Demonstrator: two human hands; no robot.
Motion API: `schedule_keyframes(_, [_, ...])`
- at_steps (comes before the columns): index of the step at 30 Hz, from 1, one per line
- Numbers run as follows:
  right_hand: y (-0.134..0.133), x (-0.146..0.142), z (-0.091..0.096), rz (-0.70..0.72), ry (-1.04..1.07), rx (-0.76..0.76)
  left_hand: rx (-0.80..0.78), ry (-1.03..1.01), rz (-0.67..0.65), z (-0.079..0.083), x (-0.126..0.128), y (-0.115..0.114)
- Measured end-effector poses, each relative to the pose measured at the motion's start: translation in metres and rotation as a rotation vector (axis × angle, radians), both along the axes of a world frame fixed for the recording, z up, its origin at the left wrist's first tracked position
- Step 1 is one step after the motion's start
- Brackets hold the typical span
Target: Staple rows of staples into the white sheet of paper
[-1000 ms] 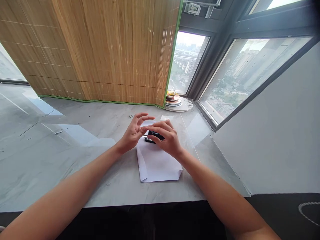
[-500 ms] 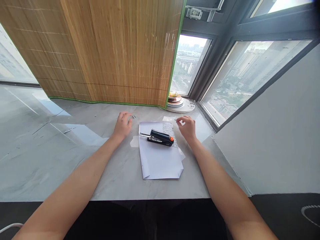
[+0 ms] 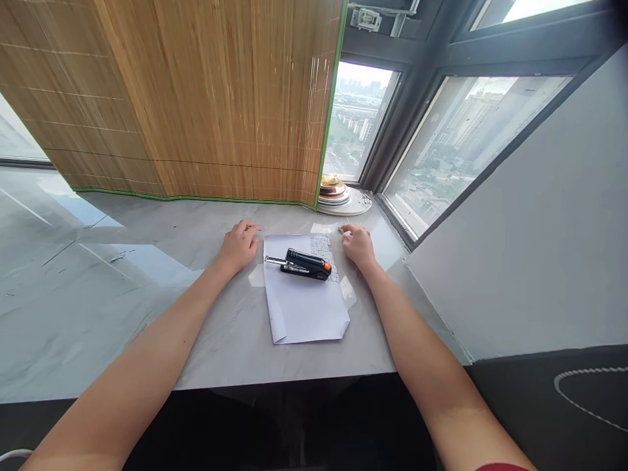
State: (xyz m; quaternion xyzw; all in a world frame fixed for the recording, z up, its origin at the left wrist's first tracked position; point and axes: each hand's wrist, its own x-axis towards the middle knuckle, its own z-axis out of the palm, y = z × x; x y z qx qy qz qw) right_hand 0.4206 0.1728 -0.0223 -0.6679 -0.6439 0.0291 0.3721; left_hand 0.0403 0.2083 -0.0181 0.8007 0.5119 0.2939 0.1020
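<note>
A black stapler (image 3: pixel 307 264) with an orange end lies on the sheets of white paper (image 3: pixel 308 315), its metal tray sticking out to the left. To the left of the paper my left hand (image 3: pixel 238 246) rests low over the counter, fingers bent and the thumb apart from them. I see nothing held in it; what lies beneath its fingertips is hidden. My right hand (image 3: pixel 358 245), beyond the paper's upper right corner, is closed in a pinch. A tiny grey piece, which looks like a staple strip (image 3: pixel 340 229), shows at its fingertips.
The grey marbled counter (image 3: pixel 220 353) meets a white wall (image 3: pixel 530 248) on the right. Stacked plates (image 3: pixel 338 196) stand in the window corner beside a bamboo blind (image 3: pixel 210 98). Small dark bits (image 3: pixel 118 257) lie on the counter at left.
The view has shifted slightly to the right. My left fingers have come over the small grey bits beside them, which are now out of sight. My right hand has turned and keeps its pinch.
</note>
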Motion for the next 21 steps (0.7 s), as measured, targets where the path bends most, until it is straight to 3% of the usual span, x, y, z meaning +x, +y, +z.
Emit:
schedule_keyframes(6, [-0.001,-0.003,0.003,-0.013,0.050,0.045,-0.065,-0.011,-0.062,-0.006,-0.001,0.003])
schedule_keyframes(10, [-0.006,-0.012,0.012,-0.033,0.070,0.157,-0.022,0.019,-0.023,0.001,0.001,-0.002])
schedule_keyframes(13, [-0.015,-0.025,0.024,0.033,0.114,0.260,-0.015,0.013,0.006,0.007,0.003,-0.003])
schedule_keyframes(17, [-0.034,-0.044,0.043,0.360,0.142,0.295,-0.052,-0.055,0.037,0.010,0.006,-0.003])
schedule_keyframes(21, [-0.049,-0.057,0.051,0.799,0.094,0.146,0.018,-0.143,0.049,0.017,0.009,-0.010])
